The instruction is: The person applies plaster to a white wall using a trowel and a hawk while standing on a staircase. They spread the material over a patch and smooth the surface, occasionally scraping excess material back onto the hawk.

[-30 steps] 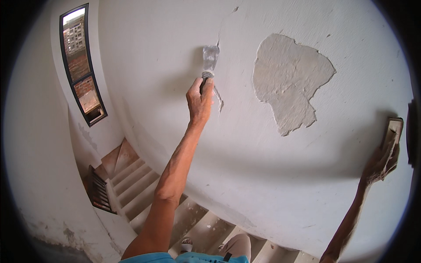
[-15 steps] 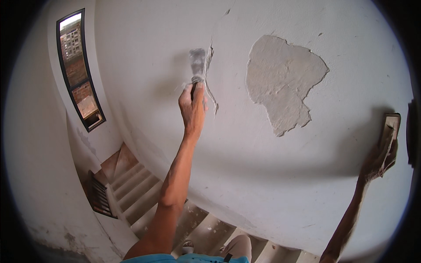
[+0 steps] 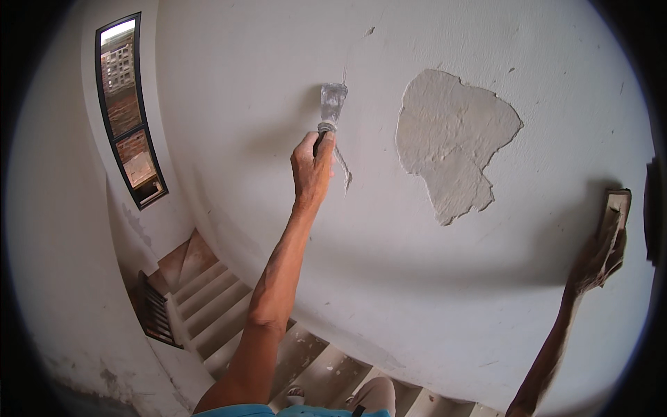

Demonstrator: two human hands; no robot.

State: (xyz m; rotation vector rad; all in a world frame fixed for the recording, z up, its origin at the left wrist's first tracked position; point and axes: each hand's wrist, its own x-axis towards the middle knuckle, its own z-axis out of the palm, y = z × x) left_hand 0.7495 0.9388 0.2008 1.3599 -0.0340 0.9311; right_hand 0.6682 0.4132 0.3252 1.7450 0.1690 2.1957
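My left hand is closed round the handle of a putty knife. Its whitish-grey metal blade points up the wall and lies over a narrow ridge of filler, whose lower end shows below the blade. To the right, a large irregular patch of filler stands out on the white wall. At the far right my right hand grips a flat, rectangular tool, pale with a dark edge; its exact kind is unclear.
The white wall curves across the view. Steps run along its foot, with a dark railing at the lower left. A tall narrow window is at the upper left. My feet stand on the stairs.
My left hand has shifted slightly right, bringing the putty knife's blade over the upper part of the ridge, which showed beside it before. My right hand stays near the same place.
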